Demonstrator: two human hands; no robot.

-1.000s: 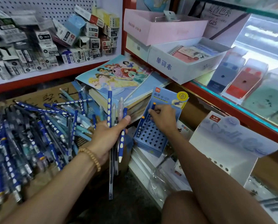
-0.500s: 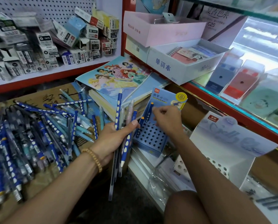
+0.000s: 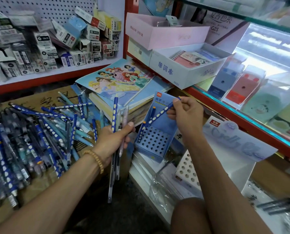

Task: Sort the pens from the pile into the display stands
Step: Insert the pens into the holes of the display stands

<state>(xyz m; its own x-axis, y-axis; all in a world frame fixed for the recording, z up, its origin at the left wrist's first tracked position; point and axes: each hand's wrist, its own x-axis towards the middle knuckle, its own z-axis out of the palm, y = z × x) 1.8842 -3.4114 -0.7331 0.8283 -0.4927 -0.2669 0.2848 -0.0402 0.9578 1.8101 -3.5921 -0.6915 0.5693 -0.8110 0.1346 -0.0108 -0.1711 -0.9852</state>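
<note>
My left hand (image 3: 113,140) grips a bundle of pens (image 3: 116,166), among them a blue dotted one and pale ones. To its right stands a blue display stand (image 3: 155,146) with rows of holes; two blue dotted pens stand in its left and back holes. My right hand (image 3: 185,114) pinches a blue dotted pen (image 3: 160,113) held slanted above the stand. A large pile of blue and dark pens (image 3: 28,137) lies on cardboard at the left. A white display stand (image 3: 223,164) with holes and a pale header card sits to the right.
A stack of picture books (image 3: 122,81) lies behind the stand. Small boxes (image 3: 44,46) crowd the white shelf at the back left. A red-edged shelf (image 3: 238,115) on the right carries a white box of notebooks (image 3: 188,66) and a pink box (image 3: 166,29). My knee (image 3: 189,217) is at the bottom.
My right hand took another blue dotted pen from the left hand's bundle and raised it over the blue stand. The left hand shifted right, closer to the stand.
</note>
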